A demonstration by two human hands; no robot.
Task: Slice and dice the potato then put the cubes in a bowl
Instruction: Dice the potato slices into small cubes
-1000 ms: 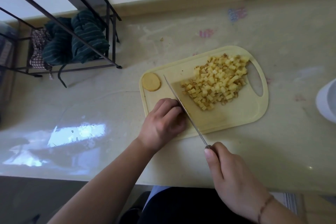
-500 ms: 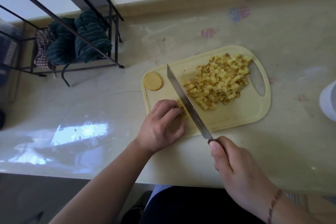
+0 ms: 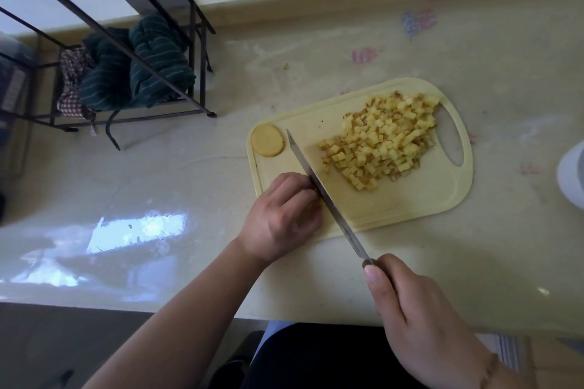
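Left hand [image 3: 281, 215], at lower centre of the frame, sits on the near-left corner of the pale yellow plastic cutting board [image 3: 410, 199] with its fingers curled down over a piece of potato; that piece is almost wholly hidden beneath the fingers, so its size and shape cannot be told. Right hand [image 3: 420, 322], at lower right, grips the dark handle of the long steel-bladed kitchen knife [image 3: 325, 196] with the thumb laid along the top. The blade runs diagonally up and to the left, passing just beside the left fingertips, its tip near the round pale potato slice [image 3: 268, 144] lying flat at the far-left corner of the board.

Step in hand — dicing. A large heap of small yellow potato cubes [image 3: 382, 142] occupies the right half of the board, close to the handle cut-out. Judged from this, most of the potato is already cut; the held piece and the round slice remain.

A white rounded vessel [image 3: 572, 177] shows partly at the right edge of the frame — possibly the bowl, though too little is visible to confirm. No cubes are seen in it.

The next move calls for short, even strokes close to the curled fingers, with the fingertips tucked back from the edge.
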